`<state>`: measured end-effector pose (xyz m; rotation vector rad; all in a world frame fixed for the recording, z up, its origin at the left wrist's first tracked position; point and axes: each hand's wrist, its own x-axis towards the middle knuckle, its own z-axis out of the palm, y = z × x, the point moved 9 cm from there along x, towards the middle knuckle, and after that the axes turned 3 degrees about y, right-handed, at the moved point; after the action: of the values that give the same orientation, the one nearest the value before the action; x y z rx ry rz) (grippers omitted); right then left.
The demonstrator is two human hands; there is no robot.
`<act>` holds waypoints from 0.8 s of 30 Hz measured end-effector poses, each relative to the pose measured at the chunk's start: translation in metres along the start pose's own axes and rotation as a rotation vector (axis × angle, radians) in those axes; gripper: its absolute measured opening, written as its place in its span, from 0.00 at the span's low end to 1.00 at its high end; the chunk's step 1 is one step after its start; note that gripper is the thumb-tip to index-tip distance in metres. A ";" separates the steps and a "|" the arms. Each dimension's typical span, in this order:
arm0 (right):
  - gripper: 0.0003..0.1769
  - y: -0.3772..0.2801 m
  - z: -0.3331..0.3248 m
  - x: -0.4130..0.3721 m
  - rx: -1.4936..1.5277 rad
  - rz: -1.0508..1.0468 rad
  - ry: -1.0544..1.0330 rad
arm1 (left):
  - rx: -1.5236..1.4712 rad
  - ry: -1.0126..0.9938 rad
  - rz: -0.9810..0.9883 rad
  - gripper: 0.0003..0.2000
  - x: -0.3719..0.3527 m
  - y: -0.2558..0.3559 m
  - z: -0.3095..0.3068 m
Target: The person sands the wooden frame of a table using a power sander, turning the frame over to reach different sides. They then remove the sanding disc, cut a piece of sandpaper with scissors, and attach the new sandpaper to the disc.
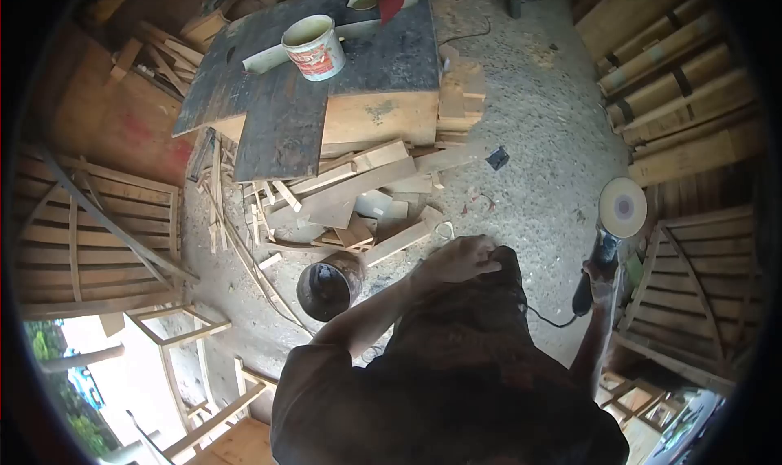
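Note:
In my right hand [601,273], off to the right side, is an angle grinder [604,250] held upright by its body. A round pale sanding disc [622,207] with darker rings at its centre faces up at the tool's end. From the black handle [582,295] a cord [554,322] runs back toward my body. My left hand [466,259] lies against the dark clothing [464,334] in front of me, fingers apart and holding nothing visible.
A white bucket [316,61] stands on a dark-topped wooden platform [383,57]. Scrap boards [350,189] lie before it, beside a dark bucket [326,290] on the concrete floor [538,188]. Slatted wooden panels [106,237] lean left; long timbers [684,98] line the right.

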<state>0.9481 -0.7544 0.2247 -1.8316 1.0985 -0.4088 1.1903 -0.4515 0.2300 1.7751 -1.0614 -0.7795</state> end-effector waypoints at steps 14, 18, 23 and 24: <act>0.35 -0.174 0.007 0.451 -1.291 -1.077 -0.053 | -0.175 0.490 -1.473 0.26 -0.072 -0.343 0.120; 0.43 -0.212 0.079 0.588 -1.387 -1.166 -0.132 | -0.684 0.947 -1.548 0.23 -0.060 -0.286 0.236; 0.43 -0.227 0.236 0.697 -0.647 -1.322 -0.276 | -0.788 0.827 -1.663 0.24 0.023 -0.249 0.282; 0.41 -0.209 0.288 0.732 -0.491 -1.081 -0.495 | -0.808 0.848 -1.630 0.25 0.045 -0.258 0.278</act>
<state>1.6451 -1.1645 0.1305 -2.6731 -0.2417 -0.2573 1.0627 -0.5368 -0.1193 1.6007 1.3220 -0.9186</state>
